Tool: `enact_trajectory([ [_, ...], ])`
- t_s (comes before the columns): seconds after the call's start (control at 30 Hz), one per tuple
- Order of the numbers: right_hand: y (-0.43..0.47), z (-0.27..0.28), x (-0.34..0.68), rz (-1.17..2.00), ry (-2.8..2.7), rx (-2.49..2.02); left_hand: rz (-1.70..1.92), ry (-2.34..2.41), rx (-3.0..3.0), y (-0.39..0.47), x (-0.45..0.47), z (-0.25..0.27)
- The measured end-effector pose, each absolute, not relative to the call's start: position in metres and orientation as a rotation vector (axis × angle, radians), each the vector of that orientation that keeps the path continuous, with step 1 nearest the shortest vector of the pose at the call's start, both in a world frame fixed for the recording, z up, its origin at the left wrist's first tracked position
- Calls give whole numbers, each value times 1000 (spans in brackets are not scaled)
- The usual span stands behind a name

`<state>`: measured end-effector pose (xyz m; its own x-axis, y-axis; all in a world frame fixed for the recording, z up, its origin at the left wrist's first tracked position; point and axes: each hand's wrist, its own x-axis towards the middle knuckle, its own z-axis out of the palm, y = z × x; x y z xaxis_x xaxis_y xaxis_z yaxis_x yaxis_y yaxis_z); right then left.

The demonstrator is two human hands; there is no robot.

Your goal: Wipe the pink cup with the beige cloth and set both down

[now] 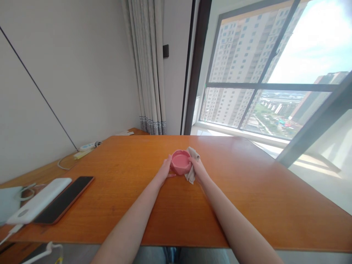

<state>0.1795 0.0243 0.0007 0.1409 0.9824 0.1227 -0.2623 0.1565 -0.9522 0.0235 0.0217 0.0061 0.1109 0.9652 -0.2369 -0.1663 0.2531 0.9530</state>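
A small pink bowl (180, 160) is held between my two hands over the middle of the wooden table (132, 157). My left hand (165, 169) is closed around its left side, with the fingers partly under it. On the right side, my right hand (195, 167) grips a light grey cloth (190, 177) against the bowl's wall, the thumb near the rim. Part of the cloth sticks up behind the right hand and part hangs below it. The bowl's inside faces up towards me and nothing shows in it. Its underside is hidden.
At the table's left lie a black phone (66, 200) and a white power bank (41, 200) with a cable plugged in. A power strip (89, 146) rests beyond the left edge. Behind are a grey curtain (150, 73) and a large window (258, 86).
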Motion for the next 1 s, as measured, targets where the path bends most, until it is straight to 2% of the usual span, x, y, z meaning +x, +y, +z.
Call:
enact_trajectory([
  [0.17, 23, 7, 182, 1363, -971, -907, 951, 1123, 946, 23, 23, 0],
  [0.3, 20, 2, 169, 1437, -902, -768, 1109, 1151, 909, 26, 25, -7],
  [0.67, 18, 6, 166, 1379, -850, -772, 1165, 868, 746, 14, 40, 0],
  [1.0, 26, 2, 173, 1223, -857, -881, 1124, 981, 840, 26, 20, 2],
])
